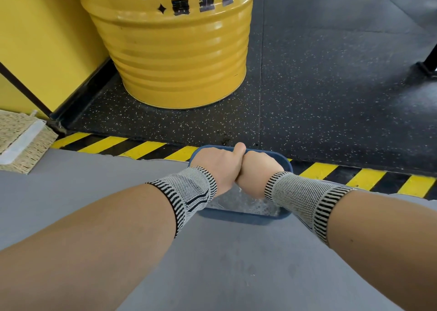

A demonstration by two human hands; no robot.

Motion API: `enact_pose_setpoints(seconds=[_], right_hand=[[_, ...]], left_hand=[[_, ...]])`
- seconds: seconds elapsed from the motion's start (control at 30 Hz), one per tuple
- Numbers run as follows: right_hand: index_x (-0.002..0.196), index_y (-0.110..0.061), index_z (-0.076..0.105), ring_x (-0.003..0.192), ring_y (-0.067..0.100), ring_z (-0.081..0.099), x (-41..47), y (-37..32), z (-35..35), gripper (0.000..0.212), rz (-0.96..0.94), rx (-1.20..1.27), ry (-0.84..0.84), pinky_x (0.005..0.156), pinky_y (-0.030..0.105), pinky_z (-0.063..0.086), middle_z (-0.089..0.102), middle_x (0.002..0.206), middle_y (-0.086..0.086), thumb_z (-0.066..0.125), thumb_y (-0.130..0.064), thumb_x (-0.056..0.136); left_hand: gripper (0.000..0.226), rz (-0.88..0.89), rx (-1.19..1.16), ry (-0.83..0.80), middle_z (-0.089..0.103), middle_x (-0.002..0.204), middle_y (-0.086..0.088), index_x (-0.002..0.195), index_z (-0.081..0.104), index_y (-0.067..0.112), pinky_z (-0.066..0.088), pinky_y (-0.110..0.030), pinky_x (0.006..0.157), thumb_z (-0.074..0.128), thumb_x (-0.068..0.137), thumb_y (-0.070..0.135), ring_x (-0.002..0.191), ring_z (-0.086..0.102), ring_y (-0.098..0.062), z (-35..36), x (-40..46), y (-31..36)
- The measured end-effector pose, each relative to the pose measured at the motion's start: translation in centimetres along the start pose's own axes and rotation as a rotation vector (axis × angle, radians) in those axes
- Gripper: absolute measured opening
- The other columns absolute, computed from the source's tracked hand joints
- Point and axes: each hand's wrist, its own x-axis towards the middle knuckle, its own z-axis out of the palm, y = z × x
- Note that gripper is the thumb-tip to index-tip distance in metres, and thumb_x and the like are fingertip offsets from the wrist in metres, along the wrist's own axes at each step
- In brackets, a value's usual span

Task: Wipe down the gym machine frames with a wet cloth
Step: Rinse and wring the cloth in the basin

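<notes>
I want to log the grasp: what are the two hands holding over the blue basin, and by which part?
It cannot be told. The left hand and right hand are pressed together, fists down, over the blue basin; whatever they grip is hidden.

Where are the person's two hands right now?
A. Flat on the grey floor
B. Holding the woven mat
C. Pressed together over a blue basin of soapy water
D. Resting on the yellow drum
C: the left hand and right hand meet knuckle to knuckle above the blue basin, where foamy water shows below the wrists.

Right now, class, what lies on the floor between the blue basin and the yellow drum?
In the head view, the black-and-yellow hazard stripe runs just beyond the blue basin; then bare speckled black floor reaches the yellow drum.
</notes>
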Motion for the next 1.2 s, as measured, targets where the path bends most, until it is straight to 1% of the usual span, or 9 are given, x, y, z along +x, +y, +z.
enact_pose_setpoints(seconds=[0.13, 0.4, 0.53, 0.67, 0.8, 0.9, 1.0, 1.13, 1.2], right_hand=[[0.081, -0.011, 0.052, 0.066, 0.024, 0.051, 0.4, 0.0, -0.1, 0.013, 0.042, 0.236, -0.016, 0.067, 0.038, 0.049, 0.053, 0.072, 0.005, 0.054, -0.022, 0.087], [0.076, -0.017, 0.051, 0.052, 0.014, 0.044, 0.8, 1.2, -1.4, 0.015, 0.224, 0.803, -0.222, 0.046, 0.024, 0.037, 0.049, 0.066, 0.002, 0.056, -0.022, 0.09], [0.092, -0.007, 0.061, 0.057, 0.018, 0.052, 0.5, 2.4, -1.5, 0.012, 0.294, 1.288, 0.011, 0.046, 0.023, 0.044, 0.06, 0.073, 0.015, 0.055, 0.002, 0.087], [0.082, -0.02, 0.071, 0.07, 0.018, 0.068, 0.9, 2.9, -1.6, 0.014, 0.3, 1.133, 0.332, 0.07, 0.032, 0.059, 0.073, 0.08, 0.009, 0.063, -0.008, 0.085], [0.084, -0.016, 0.073, 0.075, 0.022, 0.069, 1.7, 3.5, -2.9, 0.013, 0.43, 1.101, 0.56, 0.077, 0.041, 0.059, 0.073, 0.078, 0.003, 0.061, -0.014, 0.082], [0.067, -0.007, 0.061, 0.078, 0.026, 0.06, 1.4, 4.1, -4.1, 0.017, 0.418, 1.336, 0.41, 0.082, 0.043, 0.056, 0.066, 0.073, 0.012, 0.053, -0.005, 0.082], [0.065, -0.011, 0.063, 0.091, 0.022, 0.063, 0.6, 3.8, -4.6, 0.028, 0.366, 1.254, 0.024, 0.088, 0.042, 0.047, 0.07, 0.076, 0.003, 0.047, -0.017, 0.088], [0.121, -0.016, 0.057, 0.109, 0.021, 0.059, 1.1, 1.5, -4.7, 0.033, 0.283, 1.358, 0.026, 0.097, 0.045, 0.046, 0.062, 0.12, -0.001, 0.054, -0.032, 0.093], [0.11, -0.015, 0.059, 0.103, 0.022, 0.061, 1.9, 0.1, -4.5, 0.023, 0.204, 1.414, 0.061, 0.09, 0.049, 0.051, 0.065, 0.11, 0.006, 0.054, -0.028, 0.092]], left_hand=[[0.025, 0.04, 0.081, 0.095, 0.036, 0.055, 0.004, 0.115, 0.033, 0.014, 0.025, -0.028, 0.046, 0.043, 0.091, 0.015, 0.047, 0.036, -0.023, 0.1, 0.2, -0.5], [0.03, -0.117, -0.277, -0.023, 0.059, 0.089, -0.001, 0.108, 0.035, 0.018, 0.041, -0.034, 0.059, 0.058, 0.089, 0.024, 0.066, 0.053, -0.024, 0.1, 0.6, -1.5], [0.047, -0.253, -0.653, -0.145, 0.055, 0.092, 0.001, 0.102, 0.053, 0.016, 0.044, -0.031, 0.068, 0.074, 0.076, 0.05, 0.077, 0.053, -0.018, 0.3, 1.1, -2.1], [0.033, -0.546, -1.433, -0.227, 0.071, 0.101, -0.01, 0.11, 0.063, 0.011, 0.053, -0.033, 0.068, 0.056, 0.095, 0.04, 0.078, 0.065, -0.02, -0.2, 1.7, -1.9], [0.014, -0.799, -1.771, -0.138, 0.067, 0.103, -0.006, 0.107, 0.058, 0.017, 0.052, -0.034, 0.072, 0.049, 0.099, 0.026, 0.088, 0.065, -0.018, -0.8, 2.4, -2.6], [0.01, -1.054, -2.021, 0.144, 0.065, 0.091, -0.007, 0.103, 0.061, 0.012, 0.057, -0.032, 0.066, 0.053, 0.097, 0.011, 0.079, 0.065, -0.017, -1.6, 3.0, -4.0], [0.021, -1.017, -2.135, 0.266, 0.065, 0.088, -0.007, 0.113, 0.06, 0.007, 0.057, -0.029, 0.068, 0.054, 0.095, 0.016, 0.075, 0.064, -0.017, -1.8, 3.6, -5.5], [0.036, -0.86, -2.34, -0.068, 0.064, 0.086, 0.0, 0.11, 0.067, 0.017, 0.049, -0.026, 0.073, 0.066, 0.085, 0.043, 0.071, 0.058, -0.013, -3.2, 3.8, -4.8], [0.058, -0.758, -2.415, -0.181, 0.07, 0.1, -0.01, 0.114, 0.069, 0.011, 0.053, -0.041, 0.081, 0.059, 0.083, 0.06, 0.083, 0.065, -0.026, -4.1, 3.7, -3.7]])
